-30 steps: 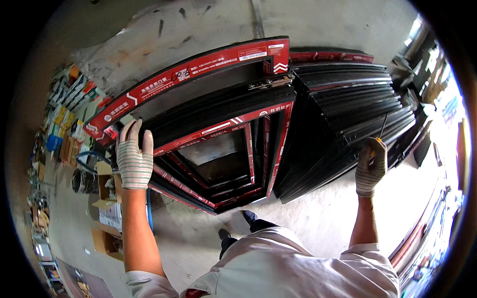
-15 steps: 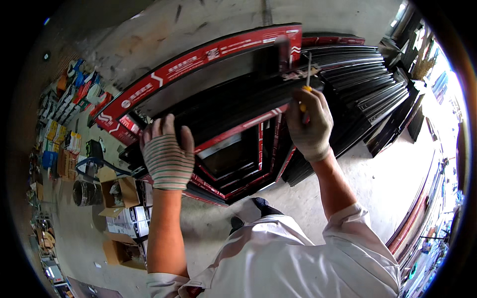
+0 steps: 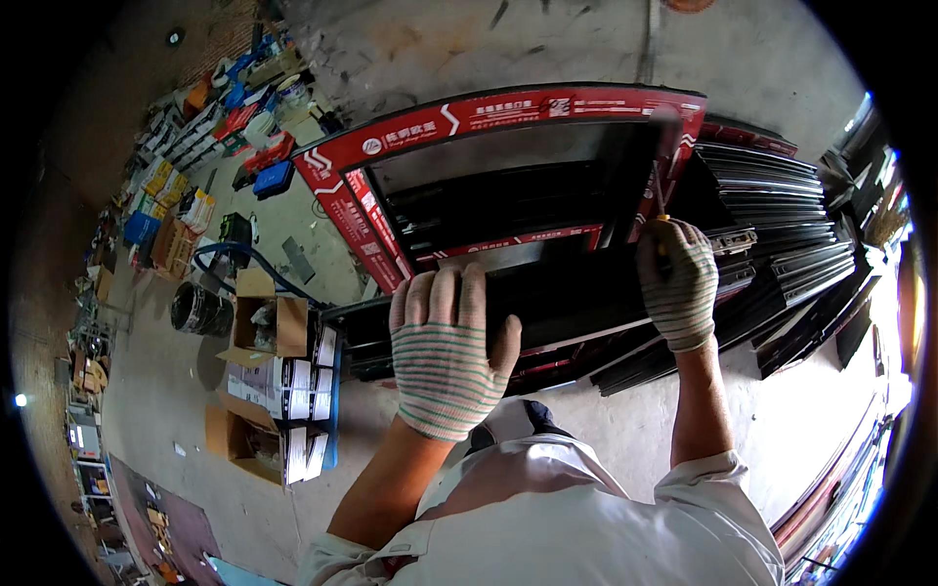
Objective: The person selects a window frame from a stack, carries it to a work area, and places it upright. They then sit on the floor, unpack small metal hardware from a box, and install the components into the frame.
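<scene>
My left hand (image 3: 445, 352), in a striped knit glove, rests on the black edge of a window frame (image 3: 567, 303). Its fingers lie stretched out and the thumb stands apart. My right hand (image 3: 679, 283), gloved likewise, is closed around a screwdriver (image 3: 658, 190) with a yellow handle, its thin shaft pointing away from me. Beyond both hands, a larger frame covered in red printed film (image 3: 469, 125) stands leaning. A metal fitting (image 3: 733, 241) shows just right of my right hand. The screwdriver's tip is blurred against the red film.
Stacked black frames (image 3: 772, 195) lean at the right. On the left stand open cardboard boxes (image 3: 256, 327), a black bucket (image 3: 202, 310) and piled packages (image 3: 186, 142). A grey wall (image 3: 586, 44) rises behind, and long profiles (image 3: 831, 469) lie at the far right.
The view has shifted, and both hands and the frames appear farther right and lower. The screwdriver stays in my right hand. My left hand is still on the black frame edge.
</scene>
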The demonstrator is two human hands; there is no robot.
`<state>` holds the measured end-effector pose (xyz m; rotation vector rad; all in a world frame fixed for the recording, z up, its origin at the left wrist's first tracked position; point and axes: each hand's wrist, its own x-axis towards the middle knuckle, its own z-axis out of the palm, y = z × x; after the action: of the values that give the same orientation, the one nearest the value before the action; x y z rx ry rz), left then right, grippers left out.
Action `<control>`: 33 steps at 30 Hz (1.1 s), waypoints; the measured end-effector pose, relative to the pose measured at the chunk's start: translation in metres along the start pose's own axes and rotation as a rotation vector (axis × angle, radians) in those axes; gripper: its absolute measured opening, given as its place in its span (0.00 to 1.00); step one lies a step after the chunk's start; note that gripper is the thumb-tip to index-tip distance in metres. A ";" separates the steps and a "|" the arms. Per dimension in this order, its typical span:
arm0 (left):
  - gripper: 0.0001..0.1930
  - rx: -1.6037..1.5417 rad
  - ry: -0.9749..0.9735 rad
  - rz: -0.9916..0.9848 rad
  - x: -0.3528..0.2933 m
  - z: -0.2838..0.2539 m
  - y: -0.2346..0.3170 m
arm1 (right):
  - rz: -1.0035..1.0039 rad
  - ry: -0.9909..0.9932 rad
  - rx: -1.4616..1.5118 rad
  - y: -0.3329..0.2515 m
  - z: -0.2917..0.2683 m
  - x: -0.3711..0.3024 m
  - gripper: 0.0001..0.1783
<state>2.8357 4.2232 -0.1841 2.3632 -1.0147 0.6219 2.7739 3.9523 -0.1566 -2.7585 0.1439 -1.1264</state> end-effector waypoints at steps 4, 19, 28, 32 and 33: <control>0.26 -0.095 -0.043 0.031 0.004 -0.014 -0.007 | -0.038 0.028 0.009 -0.002 -0.003 -0.001 0.06; 0.60 -1.696 -0.052 -1.326 0.165 0.063 -0.063 | -0.037 0.011 0.114 0.005 -0.048 -0.031 0.08; 0.37 -1.783 0.413 -1.455 0.189 0.080 -0.082 | -0.048 0.038 0.090 -0.001 -0.062 -0.044 0.10; 0.29 -1.827 0.242 -1.293 0.182 0.075 -0.099 | -0.064 0.023 0.097 0.003 -0.058 -0.047 0.10; 0.29 -1.839 0.236 -1.274 0.178 0.074 -0.103 | -0.061 -0.004 0.109 0.003 -0.058 -0.045 0.09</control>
<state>3.0394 4.1467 -0.1653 0.7481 0.2840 -0.4542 2.7009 3.9500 -0.1475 -2.6857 -0.0028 -1.1086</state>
